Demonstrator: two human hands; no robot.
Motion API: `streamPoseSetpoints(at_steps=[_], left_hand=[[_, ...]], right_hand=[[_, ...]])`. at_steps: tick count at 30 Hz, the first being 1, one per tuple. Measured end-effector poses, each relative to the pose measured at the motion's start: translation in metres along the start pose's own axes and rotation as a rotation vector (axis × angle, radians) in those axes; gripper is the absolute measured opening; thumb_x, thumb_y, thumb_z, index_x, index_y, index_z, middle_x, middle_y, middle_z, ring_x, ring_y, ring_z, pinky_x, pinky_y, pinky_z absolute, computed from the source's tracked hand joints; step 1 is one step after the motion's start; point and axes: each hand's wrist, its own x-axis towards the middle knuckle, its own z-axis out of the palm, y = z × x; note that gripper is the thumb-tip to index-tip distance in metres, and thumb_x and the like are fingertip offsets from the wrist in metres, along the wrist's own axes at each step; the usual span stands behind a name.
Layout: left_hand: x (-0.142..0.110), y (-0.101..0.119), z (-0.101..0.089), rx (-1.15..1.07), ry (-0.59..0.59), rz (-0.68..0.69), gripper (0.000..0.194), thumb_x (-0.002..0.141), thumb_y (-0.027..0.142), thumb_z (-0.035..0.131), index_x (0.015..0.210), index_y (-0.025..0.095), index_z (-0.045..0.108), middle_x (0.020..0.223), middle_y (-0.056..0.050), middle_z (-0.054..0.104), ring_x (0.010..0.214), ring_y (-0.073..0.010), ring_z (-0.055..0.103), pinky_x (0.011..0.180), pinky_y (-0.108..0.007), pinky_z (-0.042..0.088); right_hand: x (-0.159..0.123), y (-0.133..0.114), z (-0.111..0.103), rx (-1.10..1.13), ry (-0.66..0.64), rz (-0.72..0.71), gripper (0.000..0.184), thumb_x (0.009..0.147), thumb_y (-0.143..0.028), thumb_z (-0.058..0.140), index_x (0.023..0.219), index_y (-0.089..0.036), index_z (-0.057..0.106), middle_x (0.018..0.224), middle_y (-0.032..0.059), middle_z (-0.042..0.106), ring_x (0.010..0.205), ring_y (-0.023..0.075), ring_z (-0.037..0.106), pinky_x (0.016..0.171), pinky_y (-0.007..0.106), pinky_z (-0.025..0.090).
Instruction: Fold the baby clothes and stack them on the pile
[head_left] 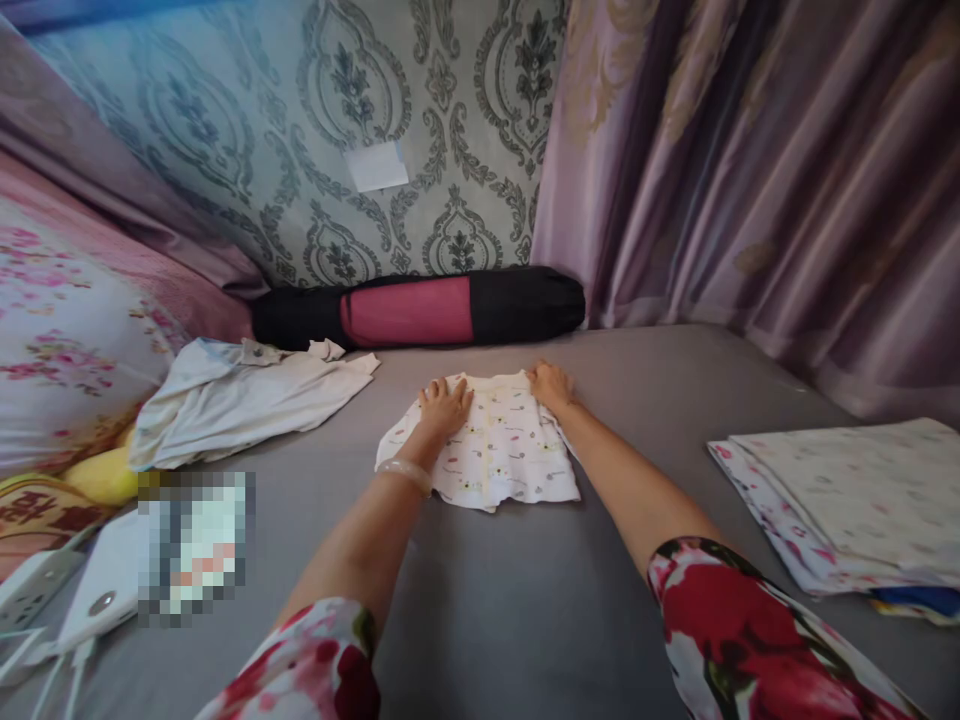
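Observation:
A small white baby shirt [504, 450] with a tiny printed pattern and a yellowish front strip lies spread on the grey bed sheet [480, 610]. On its upper left part rests my left hand [445, 408], palm down with the fingers apart; a pale bangle circles that wrist. My right hand [551, 386] is at the shirt's upper right corner, its fingers closed on the edge of the cloth. Some of the shirt's left sleeve is covered by my left hand and wrist.
Folded cloths [862, 490] lie at the right, a crumpled pale garment [255, 405] at the left. A black and pink rolled bag [409, 310] lies along the wall. A white power bank [112, 570], a power strip [37, 590] and cables sit at lower left. Curtains [720, 180] hang at right.

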Motion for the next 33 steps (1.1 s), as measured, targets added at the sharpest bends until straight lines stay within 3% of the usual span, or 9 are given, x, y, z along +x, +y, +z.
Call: streamPoseSetpoints(at_steps=[4, 8, 12, 15, 23, 29, 33], left_hand=[[-0.001, 0.006, -0.008, 0.015, -0.022, -0.004, 0.052, 0.098, 0.046, 0.025, 0.140, 0.025, 0.045, 0.138, -0.019, 0.049, 0.129, -0.0356, 0.042, 0.104, -0.057, 0.029], [-0.008, 0.024, -0.018, 0.008, 0.032, 0.041, 0.044, 0.097, 0.034, 0.032, 0.134, 0.016, 0.050, 0.140, -0.020, 0.047, 0.132, -0.0327, 0.040, 0.109, -0.054, 0.025], [-0.016, 0.052, -0.023, -0.087, 0.058, 0.151, 0.043, 0.096, 0.025, 0.033, 0.137, 0.018, 0.045, 0.148, -0.016, 0.042, 0.138, -0.0288, 0.033, 0.112, -0.053, 0.022], [-0.018, 0.074, -0.024, -0.155, 0.097, 0.230, 0.041, 0.093, 0.016, 0.034, 0.133, 0.019, 0.047, 0.144, -0.013, 0.047, 0.137, -0.0256, 0.036, 0.112, -0.050, 0.022], [-0.030, 0.113, -0.011, -0.292, 0.019, 0.408, 0.034, 0.097, 0.022, 0.033, 0.123, 0.016, 0.053, 0.135, -0.012, 0.055, 0.130, -0.0211, 0.044, 0.111, -0.040, 0.031], [-0.036, 0.116, 0.002, -0.355, 0.011, 0.359, 0.042, 0.098, 0.026, 0.032, 0.136, 0.017, 0.046, 0.149, -0.010, 0.042, 0.140, -0.0220, 0.035, 0.117, -0.041, 0.023], [-0.037, 0.117, 0.000, -0.344, 0.004, 0.358, 0.046, 0.098, 0.036, 0.032, 0.138, 0.018, 0.046, 0.150, -0.010, 0.042, 0.140, -0.0237, 0.033, 0.117, -0.042, 0.023]], right_hand=[[0.003, 0.020, -0.017, 0.268, -0.127, -0.007, 0.029, 0.097, -0.031, 0.050, 0.120, -0.018, 0.060, 0.108, 0.0083, 0.071, 0.091, 0.0148, 0.067, 0.072, 0.020, 0.048], [-0.011, 0.057, -0.041, 0.328, -0.118, 0.054, 0.029, 0.099, -0.025, 0.044, 0.125, -0.016, 0.055, 0.100, 0.0067, 0.071, 0.066, 0.0069, 0.064, 0.055, 0.014, 0.045], [-0.043, 0.094, -0.060, 0.299, -0.195, 0.159, 0.019, 0.096, -0.021, 0.049, 0.099, -0.011, 0.064, 0.081, 0.0067, 0.071, 0.051, 0.0064, 0.058, 0.048, 0.016, 0.044], [-0.067, 0.109, -0.066, 0.223, -0.280, 0.200, 0.021, 0.093, -0.025, 0.053, 0.082, -0.012, 0.065, 0.067, 0.0045, 0.067, 0.046, 0.0074, 0.054, 0.046, 0.017, 0.042], [-0.092, 0.111, -0.069, -0.083, -0.400, 0.088, 0.022, 0.081, -0.036, 0.067, 0.071, -0.016, 0.068, 0.053, -0.0001, 0.058, 0.047, 0.0103, 0.050, 0.046, 0.021, 0.035], [-0.090, 0.108, -0.072, 0.031, -0.443, 0.115, 0.014, 0.074, -0.028, 0.071, 0.068, -0.016, 0.066, 0.052, -0.0043, 0.052, 0.048, 0.0078, 0.044, 0.044, 0.019, 0.028], [-0.085, 0.110, -0.081, 0.105, -0.392, 0.145, 0.007, 0.073, -0.022, 0.067, 0.074, -0.015, 0.066, 0.056, -0.0035, 0.055, 0.051, 0.0084, 0.047, 0.046, 0.018, 0.031]])
